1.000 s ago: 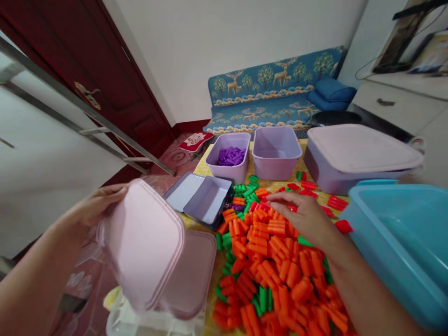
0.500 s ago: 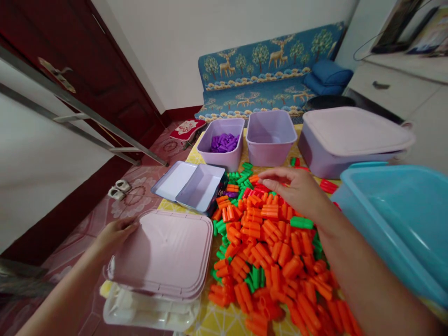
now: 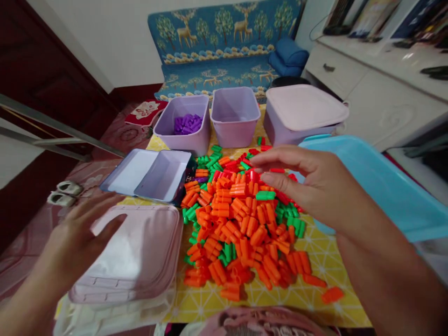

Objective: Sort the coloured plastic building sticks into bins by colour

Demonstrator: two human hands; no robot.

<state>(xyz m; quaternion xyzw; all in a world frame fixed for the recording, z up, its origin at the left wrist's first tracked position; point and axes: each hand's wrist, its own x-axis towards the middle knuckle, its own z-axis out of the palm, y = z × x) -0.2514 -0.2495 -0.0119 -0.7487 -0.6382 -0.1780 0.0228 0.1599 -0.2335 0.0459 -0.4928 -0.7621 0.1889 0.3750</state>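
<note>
My left hand is open, fingers stretched over the left edge of a pale pink plastic lid. The lid lies on top of a clear plastic container. Above the far right part of a heap of small plastic pieces hangs my right hand, its thumb and fingers apart and nothing visible between them. Orange pieces make up most of the heap. Green pieces and red pieces lie among them and round the edges.
At the back stand a lilac bin holding purple pieces, another lilac bin and a lidded one. A turquoise bin is at the right. An open shallow case lies left of the heap on the yellow tablecloth.
The view has swung to the right and down. My left hand has let go of the lid's edge and opened. My right hand stays over the heap's far side, now more toward its right.
</note>
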